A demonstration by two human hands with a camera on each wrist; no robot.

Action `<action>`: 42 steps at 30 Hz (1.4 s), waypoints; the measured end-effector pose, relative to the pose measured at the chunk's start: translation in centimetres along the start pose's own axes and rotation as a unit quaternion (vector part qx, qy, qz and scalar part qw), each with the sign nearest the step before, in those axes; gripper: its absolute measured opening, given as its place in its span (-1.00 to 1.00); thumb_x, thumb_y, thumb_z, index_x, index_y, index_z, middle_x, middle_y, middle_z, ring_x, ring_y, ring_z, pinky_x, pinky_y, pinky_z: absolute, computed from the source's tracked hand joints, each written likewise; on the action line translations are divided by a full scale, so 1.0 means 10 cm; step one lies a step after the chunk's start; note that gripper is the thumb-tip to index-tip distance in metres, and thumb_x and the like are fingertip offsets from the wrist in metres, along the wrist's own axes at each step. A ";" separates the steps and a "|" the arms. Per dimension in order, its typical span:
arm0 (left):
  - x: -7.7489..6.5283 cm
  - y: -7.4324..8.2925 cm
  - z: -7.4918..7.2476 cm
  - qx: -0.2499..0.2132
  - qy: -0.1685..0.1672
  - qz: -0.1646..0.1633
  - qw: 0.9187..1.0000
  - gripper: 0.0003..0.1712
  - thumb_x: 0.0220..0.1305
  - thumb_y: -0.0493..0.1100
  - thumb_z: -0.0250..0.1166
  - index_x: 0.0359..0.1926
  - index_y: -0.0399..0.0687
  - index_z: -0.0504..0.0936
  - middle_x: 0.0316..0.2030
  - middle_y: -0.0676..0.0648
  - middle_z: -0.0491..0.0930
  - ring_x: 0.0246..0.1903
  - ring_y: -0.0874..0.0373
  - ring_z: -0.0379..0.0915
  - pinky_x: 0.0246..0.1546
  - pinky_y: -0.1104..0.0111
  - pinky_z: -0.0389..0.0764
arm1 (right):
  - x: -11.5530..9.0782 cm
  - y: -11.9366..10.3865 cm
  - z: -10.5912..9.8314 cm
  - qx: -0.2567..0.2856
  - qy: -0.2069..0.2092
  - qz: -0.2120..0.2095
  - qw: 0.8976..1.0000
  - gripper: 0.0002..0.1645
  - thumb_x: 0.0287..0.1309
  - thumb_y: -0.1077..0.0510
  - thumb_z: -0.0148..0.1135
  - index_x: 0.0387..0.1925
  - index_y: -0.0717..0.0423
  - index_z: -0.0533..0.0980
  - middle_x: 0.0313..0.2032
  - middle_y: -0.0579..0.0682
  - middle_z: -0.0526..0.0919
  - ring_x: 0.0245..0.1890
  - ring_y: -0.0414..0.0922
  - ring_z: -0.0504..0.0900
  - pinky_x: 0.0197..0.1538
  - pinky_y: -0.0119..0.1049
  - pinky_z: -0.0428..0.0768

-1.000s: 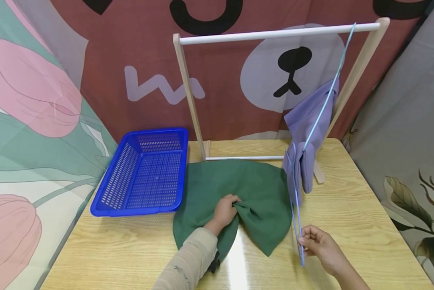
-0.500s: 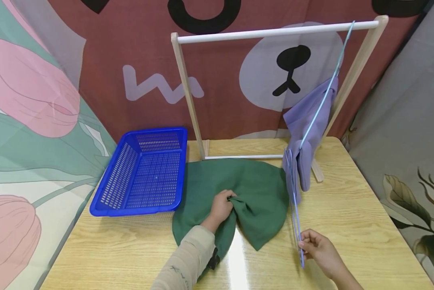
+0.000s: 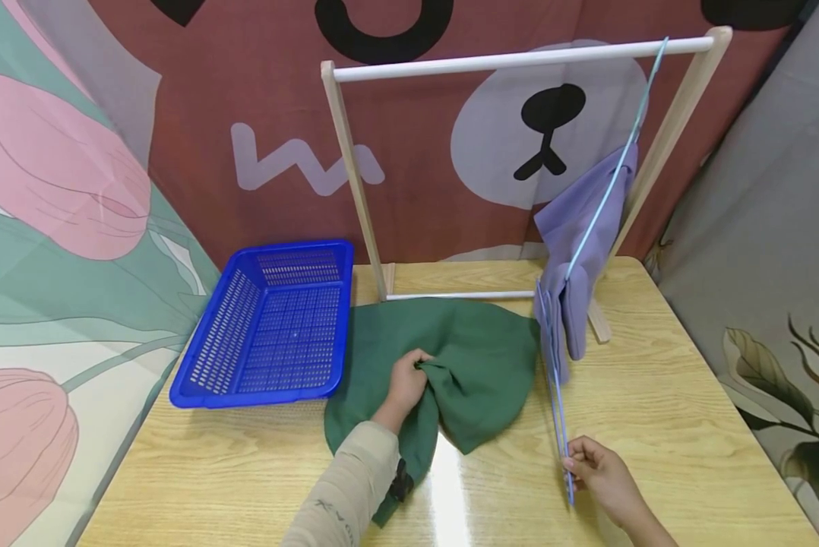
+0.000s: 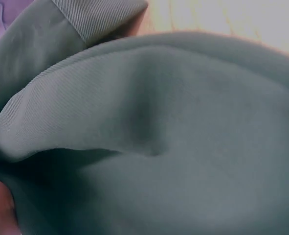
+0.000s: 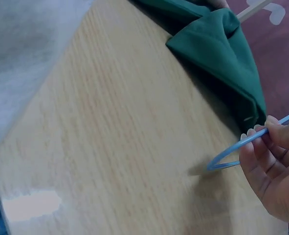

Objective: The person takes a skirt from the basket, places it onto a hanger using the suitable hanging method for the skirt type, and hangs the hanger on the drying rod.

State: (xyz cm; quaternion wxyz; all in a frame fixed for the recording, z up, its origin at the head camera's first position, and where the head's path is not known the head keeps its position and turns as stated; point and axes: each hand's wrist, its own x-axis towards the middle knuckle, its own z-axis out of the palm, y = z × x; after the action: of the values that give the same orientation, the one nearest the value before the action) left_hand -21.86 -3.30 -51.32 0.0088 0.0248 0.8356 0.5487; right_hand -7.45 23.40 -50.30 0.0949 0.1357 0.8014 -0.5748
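In the head view my left hand [image 3: 406, 382] grips a bunched fold of a green cloth garment [image 3: 485, 334] spread on the table. That cloth [image 4: 193, 112] fills most of the left wrist view, with a bit of the hand at the lower left edge. My right hand [image 3: 604, 479] pinches one end of a slim blue-purple clothes hanger [image 3: 561, 433] between thumb and fingers. Its bent blue end [image 5: 222, 155] shows in the right wrist view. The hanger's far end overlaps a purple garment [image 3: 587, 220] hanging on the rack, so whether they touch I cannot tell.
A wooden rack with a white top bar [image 3: 491, 64] stands behind the cloth. From its right end a light blue hanger [image 3: 611, 178] carries the purple garment. A blue plastic basket [image 3: 344, 327] sits at the left on the wooden table [image 3: 656, 395].
My left hand has drawn the gripped fold leftward, and the cloth's right edge and lower point have shifted left with it. The right hand's hanger has swung slightly, its two sides lining up closer.
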 end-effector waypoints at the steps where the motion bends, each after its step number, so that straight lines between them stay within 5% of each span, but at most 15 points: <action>1: 0.00 0.00 0.00 -0.005 0.004 -0.005 1.000 -0.55 0.01 -0.60 -0.14 -0.31 -0.20 0.61 -0.15 -0.23 0.56 -0.15 -0.17 0.46 -0.09 0.18 0.48 | 0.00 0.01 0.01 -0.002 0.004 0.000 1.000 -0.93 0.10 0.45 0.02 -0.34 0.45 0.39 -0.53 -0.05 0.45 -0.58 -0.25 0.45 -0.46 -0.39 0.53; 17: 0.06 0.03 -0.09 -0.100 0.040 -0.037 0.994 -0.63 0.14 -0.50 -0.11 -0.24 -0.23 0.61 -0.12 -0.25 0.55 -0.15 -0.16 0.45 -0.12 0.21 0.50 | 0.00 -0.01 0.01 -0.072 0.008 0.014 0.997 -0.83 0.17 0.39 0.00 -0.20 0.42 0.43 -0.43 0.02 0.46 -0.49 -0.24 0.44 -0.39 -0.41 0.54; 24: -0.11 0.49 -0.24 -0.115 0.058 -0.017 0.992 -0.69 0.13 -0.54 -0.11 -0.26 -0.41 0.57 -0.15 -0.38 0.52 -0.16 -0.26 0.42 -0.10 0.11 0.49 | 0.00 -0.02 0.03 -0.067 0.010 0.019 0.998 -0.80 0.18 0.40 -0.02 -0.17 0.44 0.43 -0.42 0.02 0.46 -0.49 -0.24 0.45 -0.38 -0.42 0.54; 26: -0.10 0.51 -0.24 -0.122 0.073 -0.010 0.990 -0.71 0.12 -0.53 -0.08 -0.28 -0.42 0.58 -0.18 -0.37 0.53 -0.18 -0.23 0.43 -0.12 0.13 0.50 | 0.01 -0.01 0.04 -0.059 0.012 0.018 0.998 -0.81 0.18 0.40 -0.02 -0.18 0.44 0.44 -0.43 0.01 0.46 -0.49 -0.24 0.44 -0.39 -0.43 0.54; 36: 0.10 0.21 -0.11 -0.143 0.090 -0.029 0.985 -0.72 0.05 -0.53 -0.02 -0.32 -0.35 0.61 -0.26 -0.30 0.56 -0.31 -0.04 0.45 -0.27 0.26 0.49 | 0.02 -0.01 0.13 0.006 0.007 0.020 1.000 -0.80 0.16 0.42 -0.03 -0.19 0.49 0.41 -0.48 0.00 0.47 -0.53 -0.23 0.47 -0.42 -0.41 0.53; 42: 0.08 0.22 -0.03 -0.132 0.096 -0.037 0.986 -0.78 0.03 -0.50 0.00 -0.43 -0.31 0.59 -0.42 -0.21 0.53 -0.47 0.11 0.35 -0.37 0.32 0.43 | 0.04 0.02 0.18 0.072 -0.042 -0.031 0.996 -0.80 0.16 0.43 -0.04 -0.24 0.59 0.34 -0.56 -0.09 0.46 -0.58 -0.27 0.46 -0.48 -0.45 0.50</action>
State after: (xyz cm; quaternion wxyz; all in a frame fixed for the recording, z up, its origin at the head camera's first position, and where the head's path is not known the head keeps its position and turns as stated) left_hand -22.57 -2.68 -49.11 -0.0481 -0.0609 0.7531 0.6533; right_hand -7.78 21.83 -51.16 0.1007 0.0930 0.7570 -0.6389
